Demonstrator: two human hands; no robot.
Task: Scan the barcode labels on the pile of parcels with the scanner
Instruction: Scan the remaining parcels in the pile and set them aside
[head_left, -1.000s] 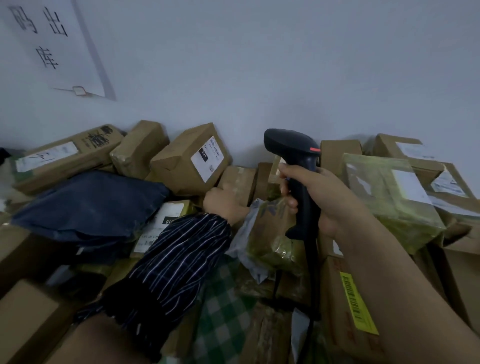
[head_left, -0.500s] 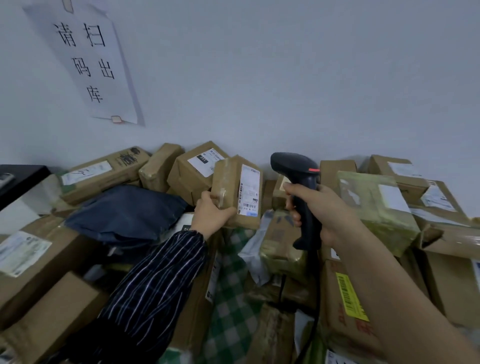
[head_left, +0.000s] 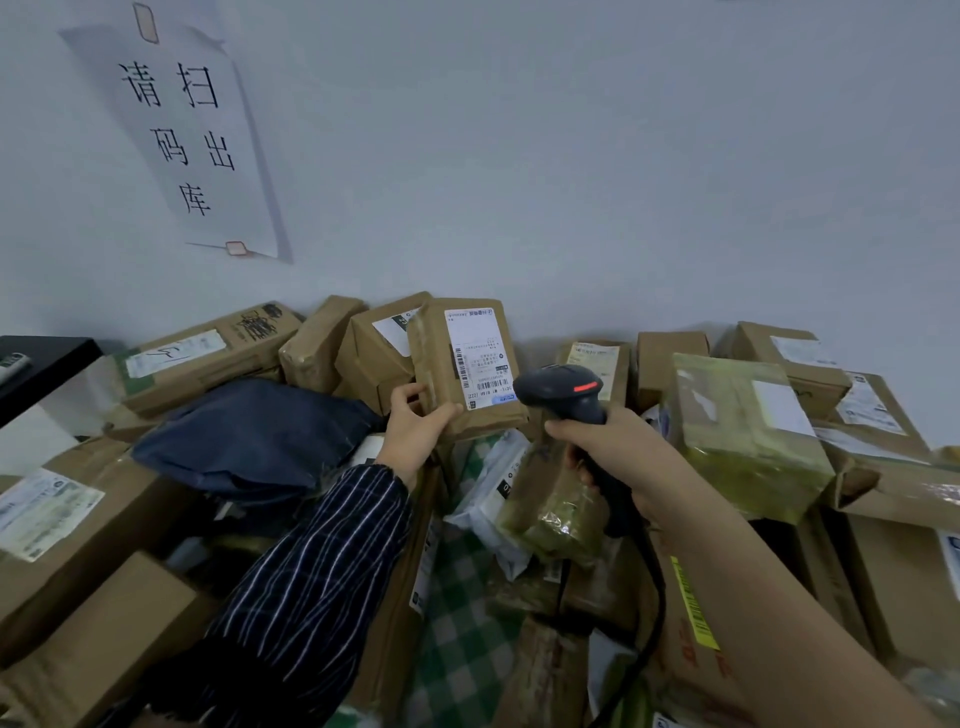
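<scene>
Two hands work above a heap of cardboard parcels (head_left: 218, 358) stacked against a pale wall. The left hand (head_left: 415, 434), in a dark striped sleeve (head_left: 317, 577), is closed around the lower left corner of a small brown box (head_left: 467, 364), thumb on its front and fingers behind, holding it upright above the pile. A white barcode label (head_left: 478, 356) covers the box's front face and is turned toward the camera. The right hand (head_left: 618, 452), bare-armed, is wrapped tight around the grip of a black handheld scanner (head_left: 563, 389). Its head sits just beside the box's lower right corner, near the label's bottom edge, with a red light glowing on top. The scanner's cable (head_left: 652, 597) trails down past the wrist. Behind the hands lie a dark blue poly bag (head_left: 249, 431) on the left and a tape-wrapped greenish parcel (head_left: 743, 436) on the right. A paper sign (head_left: 176, 135) with Chinese characters is taped to the wall above.
</scene>
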